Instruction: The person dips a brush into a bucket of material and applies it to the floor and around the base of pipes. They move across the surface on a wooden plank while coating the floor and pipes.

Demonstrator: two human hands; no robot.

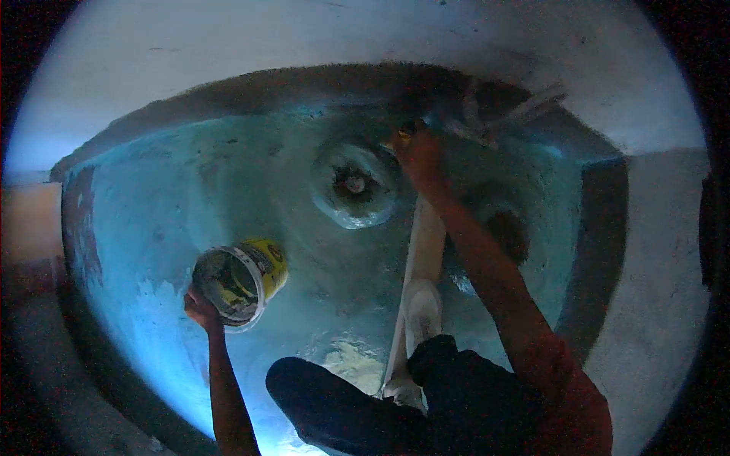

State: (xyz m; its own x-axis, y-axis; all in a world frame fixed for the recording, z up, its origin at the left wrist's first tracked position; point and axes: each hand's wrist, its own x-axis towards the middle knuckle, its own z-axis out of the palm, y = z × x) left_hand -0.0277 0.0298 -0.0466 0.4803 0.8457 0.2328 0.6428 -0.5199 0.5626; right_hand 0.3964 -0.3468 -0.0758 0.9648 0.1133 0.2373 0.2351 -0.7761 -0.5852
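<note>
My left hand [201,310] is closed on the rim of a yellow and dark plastic bucket [274,266] with a white lip. The bucket is tilted so its mouth faces me, and greyish wet material coats its inside. Stretched far forward, my right hand [417,158] is at the upper part of the wet, blue-green coated floor [251,182], near its dark far border. Its fingers are closed around a small object with a dark and yellowish part, too dim to name.
A raised round collar with a dark centre [354,185] stands left of my right hand. A second dark round spot [507,235] lies beyond my right forearm. A light plank [426,243] runs beneath my white-covered foot [422,311]. Pale walls [342,38] surround the coated area.
</note>
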